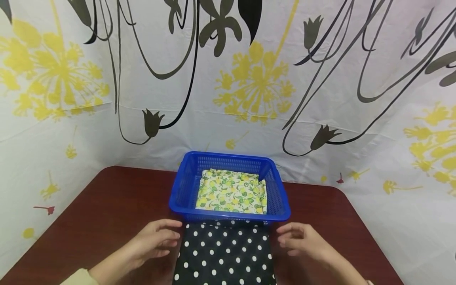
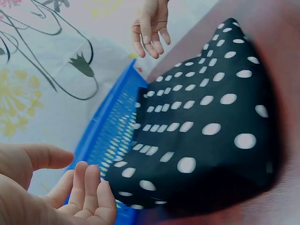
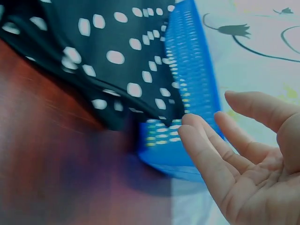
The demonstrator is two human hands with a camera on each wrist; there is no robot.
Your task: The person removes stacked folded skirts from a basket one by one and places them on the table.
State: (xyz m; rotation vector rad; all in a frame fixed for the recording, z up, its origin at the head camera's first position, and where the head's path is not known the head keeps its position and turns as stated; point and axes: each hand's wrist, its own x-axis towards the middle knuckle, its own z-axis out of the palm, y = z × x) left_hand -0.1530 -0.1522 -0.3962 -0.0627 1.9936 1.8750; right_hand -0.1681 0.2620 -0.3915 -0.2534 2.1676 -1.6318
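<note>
A black cloth with white polka dots (image 1: 224, 253) lies on the table in front of the basket, its far edge up against the basket's near side. My left hand (image 1: 156, 241) hovers beside the cloth's far left corner, fingers loosely bent around nothing. On the opposite side my right hand (image 1: 303, 239) is near the far right corner, its fingers likewise relaxed and holding nothing. In the right wrist view, the fingertips (image 3: 190, 129) come right by the cloth's corner and the basket wall. Inside the blue plastic basket (image 1: 231, 215) rests a folded lemon-print cloth (image 1: 231, 192).
The dark red-brown table (image 1: 135, 198) extends to both sides of the basket. Behind it hangs a white sheet (image 1: 199, 99) printed with yellow flowers and dark tulip vines, close to the table's back edge.
</note>
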